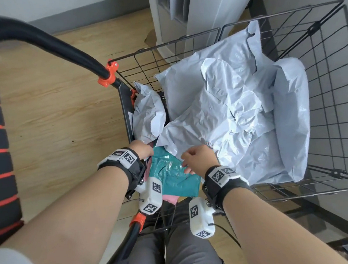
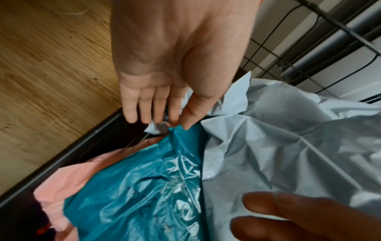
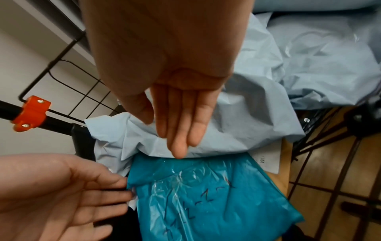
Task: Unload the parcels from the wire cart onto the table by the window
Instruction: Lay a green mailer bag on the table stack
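Parcels fill the cart (image 1: 330, 86); left hand (image 1: 141, 149) and right hand (image 1: 196, 159), fingers straight and grasping nothing, flank the teal parcel (image 1: 177, 178) under grey ones (image 1: 223, 115).

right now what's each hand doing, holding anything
Left hand: open, fingers straight, tips at the edge of the teal parcel, holding nothing.
Right hand: open, fingers straight over the grey parcel, holding nothing.

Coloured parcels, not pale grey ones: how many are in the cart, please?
2: a teal parcel nearest the person, and a pink parcel beneath it; more may be hidden.
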